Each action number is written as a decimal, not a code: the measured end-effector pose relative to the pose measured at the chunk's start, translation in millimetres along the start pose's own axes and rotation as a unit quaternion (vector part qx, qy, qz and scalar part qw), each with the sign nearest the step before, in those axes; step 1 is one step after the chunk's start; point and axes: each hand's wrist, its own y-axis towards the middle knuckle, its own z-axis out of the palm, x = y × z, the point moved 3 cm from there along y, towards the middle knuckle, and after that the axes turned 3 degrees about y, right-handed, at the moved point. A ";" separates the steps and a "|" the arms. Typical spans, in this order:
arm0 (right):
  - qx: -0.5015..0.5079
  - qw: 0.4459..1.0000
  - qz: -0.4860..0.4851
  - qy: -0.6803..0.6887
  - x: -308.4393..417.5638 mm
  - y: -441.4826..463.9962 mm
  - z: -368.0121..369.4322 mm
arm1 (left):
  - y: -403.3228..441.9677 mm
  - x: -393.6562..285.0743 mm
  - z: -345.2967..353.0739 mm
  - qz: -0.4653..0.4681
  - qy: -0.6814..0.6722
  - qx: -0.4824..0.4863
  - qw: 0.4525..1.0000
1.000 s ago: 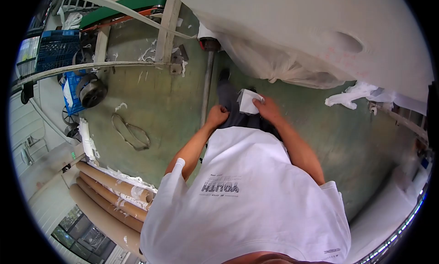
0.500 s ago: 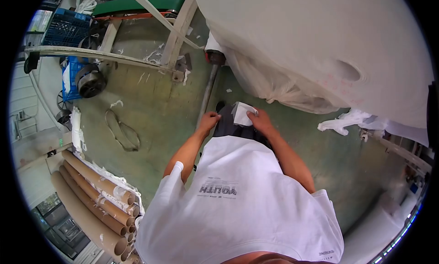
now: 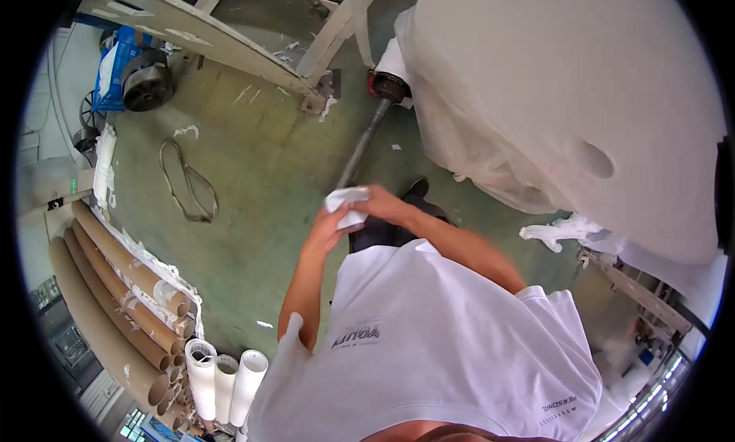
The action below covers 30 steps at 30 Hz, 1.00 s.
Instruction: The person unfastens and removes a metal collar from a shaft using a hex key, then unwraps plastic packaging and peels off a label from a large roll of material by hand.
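A small folded white sheet, paper or cloth I cannot tell, is between my two hands in front of my waist. My left hand grips its lower left side. From the right, my right hand has its fingers closed over the sheet's other side, slightly blurred. Just beyond the hands, a metal shaft runs up to the core of a huge white roll. Loose clear plastic film hangs from the roll's near end.
Brown cardboard tubes and several white rolls stand at lower left. A strap loop lies on the green floor. A pale metal frame, dark wheels and white scraps are around.
My right hand has moved left with the white sheet, and my left hand now grips it too. The view has shifted, bringing white rolls in at lower left.
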 end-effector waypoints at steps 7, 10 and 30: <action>0.180 0.793 0.177 -0.555 -27.1 61.4 127.8 | -64.4 32.8 -191.7 0.069 0.219 -0.138 0.964; 0.139 0.831 0.230 -0.488 -17.5 76.4 140.9 | -68.6 62.1 -204.1 0.126 0.350 -0.075 0.925; 0.182 0.906 0.263 -0.279 16.6 125.4 143.2 | 23.8 91.9 -180.7 0.042 0.012 -0.108 0.993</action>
